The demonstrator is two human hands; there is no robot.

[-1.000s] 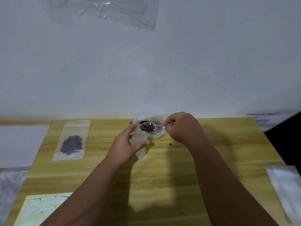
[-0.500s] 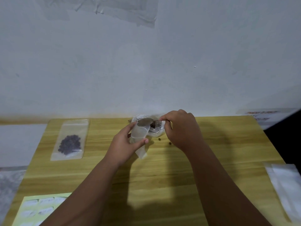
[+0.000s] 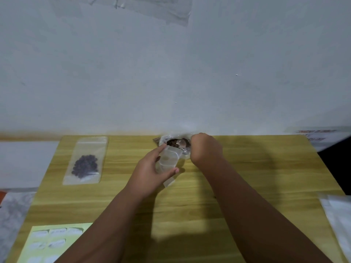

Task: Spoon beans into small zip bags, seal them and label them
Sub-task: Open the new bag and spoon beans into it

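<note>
My left hand (image 3: 152,170) holds a small clear zip bag (image 3: 168,162) upright between thumb and fingers, its mouth toward the beans. Just behind it, at the table's far edge, lies an open plastic bag of brown beans (image 3: 177,143). My right hand (image 3: 206,150) grips a metal spoon (image 3: 180,143) whose bowl sits down among those beans. A filled zip bag of dark beans (image 3: 85,162) lies flat at the far left. A sheet of white labels (image 3: 51,242) on green backing rests at the near left corner.
The wooden table (image 3: 247,168) butts against a grey wall. White plastic bags (image 3: 338,215) lie at the right edge. Grey patterned material (image 3: 11,215) lies off the table's left side.
The spoon, heaped with beans over the small bag's mouth a second ago, tipped and then went back down into the bean bag. My left hand kept holding the small bag.
</note>
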